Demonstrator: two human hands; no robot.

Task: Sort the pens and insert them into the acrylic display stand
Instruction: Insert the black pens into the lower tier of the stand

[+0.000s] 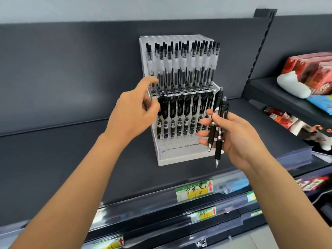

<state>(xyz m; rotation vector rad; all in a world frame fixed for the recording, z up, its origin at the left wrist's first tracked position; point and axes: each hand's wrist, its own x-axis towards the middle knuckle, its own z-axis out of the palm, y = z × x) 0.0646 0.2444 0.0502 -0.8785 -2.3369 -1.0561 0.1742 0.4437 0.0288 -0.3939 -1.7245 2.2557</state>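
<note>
**Seating a black pen at the left end of the lower row**

The spare pens (216,126) sit bundled in the right hand (231,135), fingers curled around them just beside the right edge of the stand (179,159). Their long axes run nearly upright, tips down, clip ends up. The left hand (131,114) is at the lower row's left end, thumb and forefinger pressed close together at the top of the end pen (whether they actually pinch it, I cannot tell).

To do this well, I judge: keep the pen upright, match the clip direction of its neighbours, and push straight down until it seats. The stand rests on a dark shelf (71,150), upper row already filled.
</note>
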